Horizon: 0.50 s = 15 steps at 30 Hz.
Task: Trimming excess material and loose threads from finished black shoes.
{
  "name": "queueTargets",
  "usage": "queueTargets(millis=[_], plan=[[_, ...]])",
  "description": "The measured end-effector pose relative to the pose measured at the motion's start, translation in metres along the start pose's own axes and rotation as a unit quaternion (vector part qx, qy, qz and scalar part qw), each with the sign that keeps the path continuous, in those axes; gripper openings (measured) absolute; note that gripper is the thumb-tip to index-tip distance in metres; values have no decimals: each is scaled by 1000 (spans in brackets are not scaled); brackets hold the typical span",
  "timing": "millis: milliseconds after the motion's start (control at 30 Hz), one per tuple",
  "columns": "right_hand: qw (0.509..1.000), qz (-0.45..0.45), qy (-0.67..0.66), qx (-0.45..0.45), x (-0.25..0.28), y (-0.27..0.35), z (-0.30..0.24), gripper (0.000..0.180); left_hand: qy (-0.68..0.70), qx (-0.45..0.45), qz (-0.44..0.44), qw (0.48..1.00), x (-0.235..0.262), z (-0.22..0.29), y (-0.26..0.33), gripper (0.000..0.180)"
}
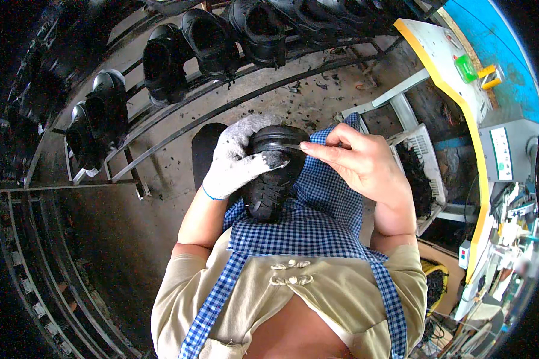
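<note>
Nearest the camera: a beige top under a blue-checked apron (317,227). Over the apron, a black shoe (272,173) is held sole-up, tread exposed, roughly mid-frame. The left hand (236,158), in a white knitted glove, wraps around the shoe's toe end — fingers curled over the far side, thumb lying across the sole. The right hand (365,164) is bare; thumb and forefinger are pinched narrowly on a thin blade-like tool (293,146), its tip against the sole edge. To the right stand a white slotted crate (428,161) with dark scraps and a yellow-edged white bench (446,66). Beyond, on the curved metal rack (179,125) — black shoes (164,63) in a row.
</note>
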State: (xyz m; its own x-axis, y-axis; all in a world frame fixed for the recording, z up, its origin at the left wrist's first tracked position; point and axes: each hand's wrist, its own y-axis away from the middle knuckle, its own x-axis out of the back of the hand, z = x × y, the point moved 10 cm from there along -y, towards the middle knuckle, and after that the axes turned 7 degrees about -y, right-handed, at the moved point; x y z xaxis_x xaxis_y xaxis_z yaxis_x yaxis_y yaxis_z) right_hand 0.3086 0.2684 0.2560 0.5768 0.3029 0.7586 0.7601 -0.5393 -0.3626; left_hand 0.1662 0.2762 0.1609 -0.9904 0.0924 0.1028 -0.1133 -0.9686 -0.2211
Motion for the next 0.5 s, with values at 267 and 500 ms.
queueTargets(millis=[267, 500], plan=[[999, 13, 44, -13, 0, -2, 3, 36, 25, 34, 14, 999, 2, -7, 2, 47], [999, 6, 39, -23, -2, -1, 8, 36, 32, 24, 19, 999, 1, -4, -1, 47]])
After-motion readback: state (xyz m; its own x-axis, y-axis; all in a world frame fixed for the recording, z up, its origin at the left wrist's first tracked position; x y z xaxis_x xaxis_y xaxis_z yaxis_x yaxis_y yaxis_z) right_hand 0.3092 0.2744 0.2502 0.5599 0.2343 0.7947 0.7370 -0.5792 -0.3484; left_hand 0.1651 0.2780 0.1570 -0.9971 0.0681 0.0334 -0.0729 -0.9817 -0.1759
